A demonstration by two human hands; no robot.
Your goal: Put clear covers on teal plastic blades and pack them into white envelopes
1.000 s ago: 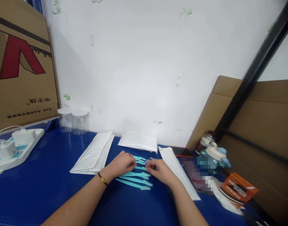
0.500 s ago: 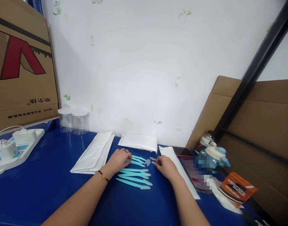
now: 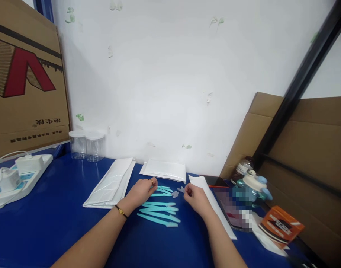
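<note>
Several teal eyebrow razors lie fanned out on the blue table, blades toward the right. A second group of teal razors lies just beyond them. My left hand is at the handle ends of this far group, thumb and fingers pinched together; whether a handle is between them is hidden. Small translucent blade caps lie to the right of the far razors. Right beside the caps is my right hand, its fingers curled into a pinch. Anything inside that pinch is too small to make out.
White padded mailers lie left, behind and right of the razors. Farther right are a phone, a teal bottle and an orange box. A power strip and clear jars stand left.
My right fingertips have drawn in more tightly, and the caps next to them have shifted slightly. My left hand remains by the far razors, its fingertips slightly raised from them.
</note>
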